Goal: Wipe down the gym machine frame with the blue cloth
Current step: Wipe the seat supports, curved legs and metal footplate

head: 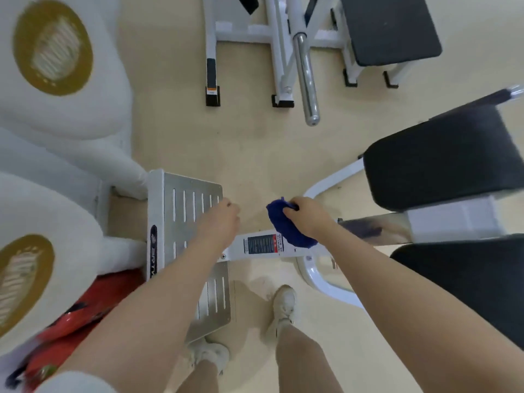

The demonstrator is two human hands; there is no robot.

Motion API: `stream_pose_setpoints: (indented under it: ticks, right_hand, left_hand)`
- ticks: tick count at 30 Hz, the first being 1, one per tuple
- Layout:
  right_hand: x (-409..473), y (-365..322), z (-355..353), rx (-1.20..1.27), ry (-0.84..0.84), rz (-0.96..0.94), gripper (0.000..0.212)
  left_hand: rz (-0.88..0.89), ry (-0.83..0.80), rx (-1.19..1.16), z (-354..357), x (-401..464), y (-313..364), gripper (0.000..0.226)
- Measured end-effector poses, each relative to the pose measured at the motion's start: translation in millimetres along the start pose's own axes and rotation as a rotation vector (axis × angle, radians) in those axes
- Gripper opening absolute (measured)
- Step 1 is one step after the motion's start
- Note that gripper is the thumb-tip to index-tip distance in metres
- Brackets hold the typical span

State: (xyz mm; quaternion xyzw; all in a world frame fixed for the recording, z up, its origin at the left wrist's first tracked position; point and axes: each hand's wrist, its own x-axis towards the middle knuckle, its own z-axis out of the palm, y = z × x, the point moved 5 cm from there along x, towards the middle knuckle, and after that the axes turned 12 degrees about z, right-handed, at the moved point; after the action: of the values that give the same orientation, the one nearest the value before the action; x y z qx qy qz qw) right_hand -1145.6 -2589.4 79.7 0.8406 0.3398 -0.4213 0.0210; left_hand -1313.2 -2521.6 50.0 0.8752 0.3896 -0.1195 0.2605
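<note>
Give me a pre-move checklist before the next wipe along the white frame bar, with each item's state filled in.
1. Blue cloth in the right hand: ok, fingers curl round it.
2. Cloth touching the white frame bar: cannot tell, it hangs over the bar near the label.
3. Left hand out of the wiping path: ok, it holds nothing and sits over the slotted metal footplate.
4. Feet clear of the frame: ok, the right shoe stands on the floor beside it.
5. Bar already clean: cannot tell.
</note>
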Motion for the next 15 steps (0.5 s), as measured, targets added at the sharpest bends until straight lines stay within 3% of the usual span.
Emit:
stream_pose_setpoints:
  ticks: [10,15]
  right_hand:
    - [25,40,-107,0.194,-0.012,0.087,0.018]
    - [49,47,-163,0.217,-0.022,0.095,0.014]
  left_hand:
    - [0.051,-0.051,-0.063,-86,90,62,0.032]
    - [0.167,-0.024,-0.05,-126,141,107,0.033]
